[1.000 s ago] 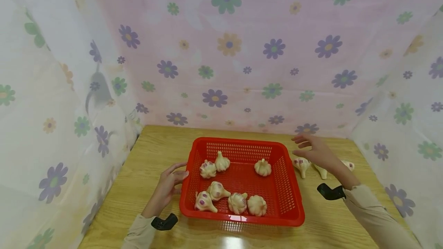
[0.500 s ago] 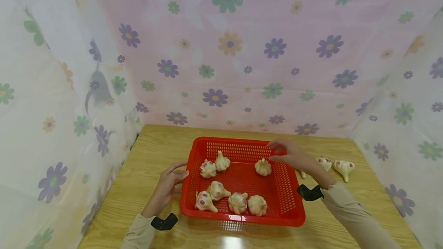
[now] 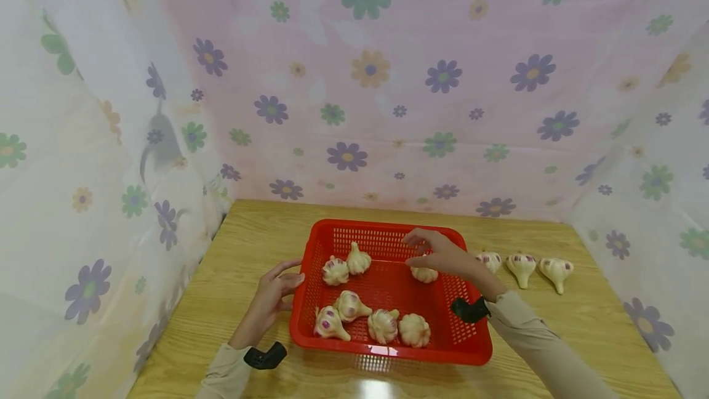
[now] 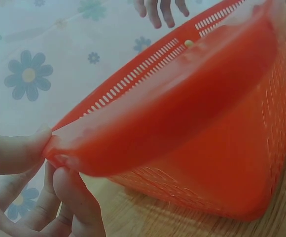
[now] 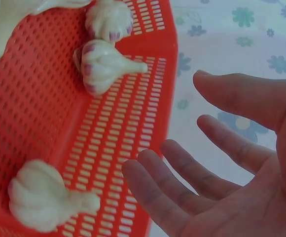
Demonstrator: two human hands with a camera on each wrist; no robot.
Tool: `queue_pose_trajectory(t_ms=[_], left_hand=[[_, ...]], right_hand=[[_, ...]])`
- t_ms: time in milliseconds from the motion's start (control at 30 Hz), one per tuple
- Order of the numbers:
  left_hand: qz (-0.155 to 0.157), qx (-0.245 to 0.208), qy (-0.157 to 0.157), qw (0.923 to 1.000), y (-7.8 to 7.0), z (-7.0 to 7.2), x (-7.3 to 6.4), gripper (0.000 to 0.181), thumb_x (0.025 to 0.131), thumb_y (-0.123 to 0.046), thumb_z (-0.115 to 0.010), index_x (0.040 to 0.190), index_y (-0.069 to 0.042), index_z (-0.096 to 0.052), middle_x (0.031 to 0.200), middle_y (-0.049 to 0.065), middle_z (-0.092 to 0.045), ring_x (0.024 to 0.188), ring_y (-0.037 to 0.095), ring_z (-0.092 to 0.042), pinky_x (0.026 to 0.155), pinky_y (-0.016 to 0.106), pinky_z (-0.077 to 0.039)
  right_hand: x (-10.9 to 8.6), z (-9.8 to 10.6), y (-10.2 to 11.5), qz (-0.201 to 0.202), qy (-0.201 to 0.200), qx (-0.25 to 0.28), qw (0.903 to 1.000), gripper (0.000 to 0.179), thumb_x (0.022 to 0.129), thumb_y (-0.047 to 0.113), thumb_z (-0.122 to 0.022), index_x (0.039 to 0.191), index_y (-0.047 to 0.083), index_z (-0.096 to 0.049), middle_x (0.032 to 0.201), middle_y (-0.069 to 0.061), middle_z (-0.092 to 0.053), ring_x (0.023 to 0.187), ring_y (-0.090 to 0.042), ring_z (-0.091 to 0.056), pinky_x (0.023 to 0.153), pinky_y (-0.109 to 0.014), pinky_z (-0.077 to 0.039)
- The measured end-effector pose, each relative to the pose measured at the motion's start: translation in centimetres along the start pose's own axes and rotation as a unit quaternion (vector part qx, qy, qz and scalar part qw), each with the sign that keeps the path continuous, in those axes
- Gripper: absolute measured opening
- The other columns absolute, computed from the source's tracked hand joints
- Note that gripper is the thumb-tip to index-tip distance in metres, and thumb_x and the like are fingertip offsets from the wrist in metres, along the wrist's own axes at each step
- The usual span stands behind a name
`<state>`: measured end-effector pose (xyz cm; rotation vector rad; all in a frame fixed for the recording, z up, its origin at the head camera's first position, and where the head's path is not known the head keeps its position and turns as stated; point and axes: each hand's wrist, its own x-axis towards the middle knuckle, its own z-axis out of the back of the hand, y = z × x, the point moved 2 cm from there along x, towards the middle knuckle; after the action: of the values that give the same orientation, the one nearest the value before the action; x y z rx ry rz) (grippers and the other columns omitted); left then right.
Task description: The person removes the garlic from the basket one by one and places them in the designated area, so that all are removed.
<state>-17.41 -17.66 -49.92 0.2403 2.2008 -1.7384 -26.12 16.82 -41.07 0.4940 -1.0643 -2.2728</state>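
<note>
A red plastic basket [image 3: 396, 297] with slotted walls stands on the table, holding several garlic bulbs. My left hand [image 3: 269, 300] pinches its left rim; in the left wrist view the thumb [image 4: 19, 150] lies on top of the rim and the fingers are beneath. My right hand [image 3: 443, 255] hovers over the basket's back right part, fingers spread and holding nothing. Below it sits one garlic bulb [image 3: 424, 273], partly covered by the hand. In the right wrist view that bulb [image 5: 42, 197] lies apart from the fingertips [image 5: 133, 170]. Two more bulbs stand at the back left, others along the front.
On the wooden table [image 3: 266, 226], right of the basket, three garlic bulbs lie in a row: one [image 3: 490, 260] beside the basket wall, one in the middle [image 3: 521, 268] and one farther right [image 3: 556, 272]. Flowered cloth [image 3: 310, 134] hangs at the back and both sides.
My right hand has moved left, from above the bulbs on the table to over the basket. The left hand keeps its grip on the rim, and the bulbs stay in place.
</note>
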Motion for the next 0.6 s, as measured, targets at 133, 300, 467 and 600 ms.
queue_pose_trajectory(t_ms=[133,300,467,600], left_hand=[[0.005,0.004,-0.004,1.0,0.0,0.1,0.1,0.044,0.085,-0.013,-0.067,0.128,-0.012,-0.057,0.099,0.012,-0.065,0.081,0.025,-0.064,0.063,0.042,-0.056],[0.008,0.0,-0.004,1.0,0.0,0.0,0.0,0.045,0.085,-0.011,-0.067,0.129,-0.011,-0.056,0.097,0.011,-0.066,0.078,0.023,-0.063,0.061,0.041,-0.056],[0.005,0.002,-0.004,1.0,-0.1,0.0,0.0,0.046,0.085,-0.011,-0.067,0.13,-0.011,-0.056,0.097,0.01,-0.066,0.077,0.023,-0.063,0.06,0.041,-0.056],[0.004,0.004,-0.003,1.0,-0.1,-0.1,0.1,0.046,0.084,-0.012,-0.068,0.129,-0.011,-0.056,0.095,0.01,-0.066,0.076,0.022,-0.063,0.059,0.041,-0.055]], right_hand=[[0.7,-0.9,0.3,0.006,0.013,0.01,0.9998,0.04,0.089,0.025,-0.067,0.122,0.005,-0.054,0.125,-0.019,-0.052,0.108,-0.034,-0.052,0.088,-0.046,-0.047],[1.3,-2.2,0.9,0.012,0.034,0.03,0.9989,0.039,0.089,0.023,-0.067,0.121,0.005,-0.054,0.123,-0.015,-0.053,0.11,-0.036,-0.052,0.088,-0.046,-0.047],[2.2,-3.6,1.2,0.01,0.052,0.039,0.9979,0.04,0.087,0.024,-0.07,0.12,0.008,-0.054,0.121,-0.013,-0.054,0.11,-0.038,-0.052,0.088,-0.046,-0.048],[2.9,-5.1,1.4,0.001,0.076,0.038,0.9964,0.045,0.084,0.025,-0.073,0.121,0.009,-0.055,0.12,-0.011,-0.056,0.11,-0.038,-0.052,0.087,-0.045,-0.048]])
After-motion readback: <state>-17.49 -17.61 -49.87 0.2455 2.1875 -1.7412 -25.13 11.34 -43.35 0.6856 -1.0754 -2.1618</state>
